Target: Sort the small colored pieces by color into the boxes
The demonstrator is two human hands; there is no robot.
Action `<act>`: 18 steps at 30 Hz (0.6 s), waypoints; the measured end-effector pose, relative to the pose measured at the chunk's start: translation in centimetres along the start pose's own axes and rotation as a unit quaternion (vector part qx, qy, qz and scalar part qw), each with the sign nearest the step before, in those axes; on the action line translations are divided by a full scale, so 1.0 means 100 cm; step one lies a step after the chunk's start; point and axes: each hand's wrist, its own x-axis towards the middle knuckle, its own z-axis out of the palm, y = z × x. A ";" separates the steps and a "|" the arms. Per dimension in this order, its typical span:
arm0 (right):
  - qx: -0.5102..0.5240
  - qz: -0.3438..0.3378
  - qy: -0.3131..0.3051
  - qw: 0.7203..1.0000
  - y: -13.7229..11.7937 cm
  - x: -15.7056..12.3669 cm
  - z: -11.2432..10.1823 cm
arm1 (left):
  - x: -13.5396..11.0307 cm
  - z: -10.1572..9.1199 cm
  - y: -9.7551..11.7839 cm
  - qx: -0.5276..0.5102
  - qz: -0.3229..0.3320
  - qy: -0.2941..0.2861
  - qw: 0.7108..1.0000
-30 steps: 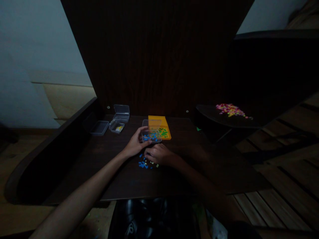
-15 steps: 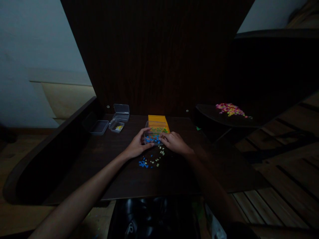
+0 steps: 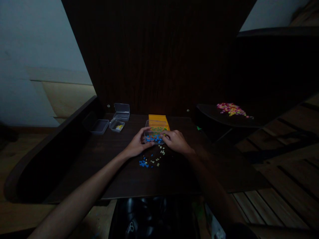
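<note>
My left hand [image 3: 137, 143] is wrapped round the left side of a clear plastic box [image 3: 152, 143], its thumb along the near edge. Small blue pieces [image 3: 157, 138] lie inside the box. At the box's right end, my right hand [image 3: 176, 142] has its fingertips pinched together over the pieces; anything between them is too small to make out. Behind the box is a yellow tray [image 3: 157, 118] with green bits [image 3: 160, 128] in front of it. Loose blue pieces [image 3: 143, 163] and pale yellow-green pieces [image 3: 162, 152] are scattered on the dark tabletop just nearer to me.
To the left stand an open clear case [image 3: 122, 113], a small box with yellow pieces [image 3: 117, 126] and a shallow clear box [image 3: 99, 126]. A pink and yellow heap [image 3: 231, 109] sits on the right shelf [image 3: 211, 114]. A dark panel [image 3: 159, 59] rises behind.
My right hand's fingers have shifted slightly right at the box's right end. My left hand keeps its hold on the box, and the scattered pieces look the same.
</note>
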 end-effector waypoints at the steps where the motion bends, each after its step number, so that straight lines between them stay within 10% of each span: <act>1: -0.002 -0.003 0.000 1.000 -0.001 0.000 0.001 | 0.000 0.000 0.000 -0.001 0.000 0.000 1.000; 18: -0.031 0.001 -0.053 0.998 -0.006 0.001 0.004 | 0.001 -0.001 0.000 0.004 -0.001 -0.001 1.000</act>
